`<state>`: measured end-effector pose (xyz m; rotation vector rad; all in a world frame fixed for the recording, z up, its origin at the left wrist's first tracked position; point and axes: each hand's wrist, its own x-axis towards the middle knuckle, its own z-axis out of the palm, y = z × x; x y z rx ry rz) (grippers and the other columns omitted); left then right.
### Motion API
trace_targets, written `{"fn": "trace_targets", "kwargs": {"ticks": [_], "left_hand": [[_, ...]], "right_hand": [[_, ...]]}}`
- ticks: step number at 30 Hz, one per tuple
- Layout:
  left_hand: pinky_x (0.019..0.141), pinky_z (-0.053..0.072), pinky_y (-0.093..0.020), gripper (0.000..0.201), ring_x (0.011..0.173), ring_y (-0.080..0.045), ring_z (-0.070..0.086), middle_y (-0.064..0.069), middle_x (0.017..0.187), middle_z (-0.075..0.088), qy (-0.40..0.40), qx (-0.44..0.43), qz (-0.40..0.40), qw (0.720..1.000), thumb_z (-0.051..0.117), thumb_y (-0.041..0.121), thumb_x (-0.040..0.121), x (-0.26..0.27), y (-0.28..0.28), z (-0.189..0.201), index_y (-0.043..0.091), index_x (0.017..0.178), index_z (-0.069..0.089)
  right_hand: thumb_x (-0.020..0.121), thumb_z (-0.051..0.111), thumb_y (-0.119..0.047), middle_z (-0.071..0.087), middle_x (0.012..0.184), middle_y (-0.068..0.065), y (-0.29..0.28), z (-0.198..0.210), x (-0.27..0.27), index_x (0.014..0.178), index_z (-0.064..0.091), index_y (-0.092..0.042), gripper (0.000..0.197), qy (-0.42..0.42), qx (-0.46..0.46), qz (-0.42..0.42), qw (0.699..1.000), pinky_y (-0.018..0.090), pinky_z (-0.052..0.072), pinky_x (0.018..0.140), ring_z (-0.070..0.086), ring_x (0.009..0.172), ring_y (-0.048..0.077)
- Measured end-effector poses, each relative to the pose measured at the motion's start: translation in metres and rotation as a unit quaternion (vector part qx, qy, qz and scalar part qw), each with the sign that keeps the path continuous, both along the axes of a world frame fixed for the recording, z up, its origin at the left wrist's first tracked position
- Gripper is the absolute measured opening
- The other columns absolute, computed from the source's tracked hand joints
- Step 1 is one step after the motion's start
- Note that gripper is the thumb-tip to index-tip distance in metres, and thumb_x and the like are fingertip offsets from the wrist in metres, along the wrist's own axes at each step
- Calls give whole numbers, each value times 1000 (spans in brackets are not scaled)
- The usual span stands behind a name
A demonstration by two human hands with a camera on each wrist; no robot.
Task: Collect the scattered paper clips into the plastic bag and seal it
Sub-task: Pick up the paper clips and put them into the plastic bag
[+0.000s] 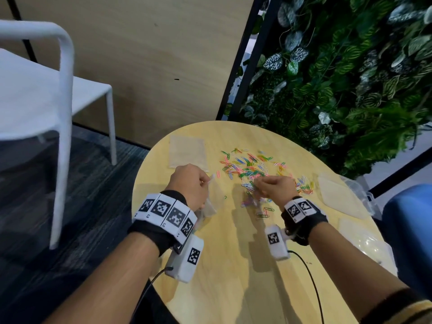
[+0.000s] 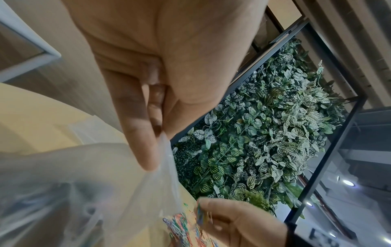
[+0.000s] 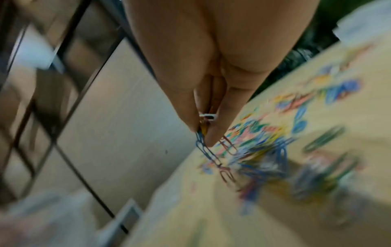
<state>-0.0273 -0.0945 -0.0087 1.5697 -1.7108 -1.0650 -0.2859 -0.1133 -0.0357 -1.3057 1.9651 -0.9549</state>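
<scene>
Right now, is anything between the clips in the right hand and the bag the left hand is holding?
Nothing visible. The right hand pinches a few paper clips; the left hand holds the plastic bag by its top edge. Only bare table lies between them.

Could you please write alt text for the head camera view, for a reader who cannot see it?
Over a round wooden table, the left hand pinches a clear plastic bag while the right hand lifts a pinch of paper clips from a colourful scattered pile. A white chair stands left.
</scene>
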Motion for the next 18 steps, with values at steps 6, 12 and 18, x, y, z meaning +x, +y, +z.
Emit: {"fn": "trace_targets", "kwargs": {"ticks": [6, 12, 18], "left_hand": [[61, 64, -40, 19, 57, -24, 74, -17, 104, 74, 4, 16, 14, 1000, 60, 9, 94, -5, -1, -2, 8, 90, 78], [65, 64, -41, 15, 59, -27, 75, -13, 90, 77, 24, 9, 35, 999, 62, 8, 93, -4, -1, -3, 8, 90, 77], [69, 64, -37, 16, 63, -26, 75, -10, 84, 76, 22, -3, 30, 999, 62, 9, 93, 3, 0, 2, 11, 91, 78]], "right_hand": [[87, 63, 2, 69, 95, 16, 14, 32, 60, 98, 65, 12, 15, -424, -11, -4, 906, 26, 60, 76, 68, 84, 22], [89, 63, -2, 62, 61, 4, 27, 18, 105, 88, 68, 7, 10, -315, 20, 59, 947, 27, 61, 70, 61, 56, 13], [86, 63, 1, 69, 76, 10, 31, 23, 110, 94, 72, 5, 13, -74, -11, 151, 986, 20, 58, 60, 66, 53, 4]]}}
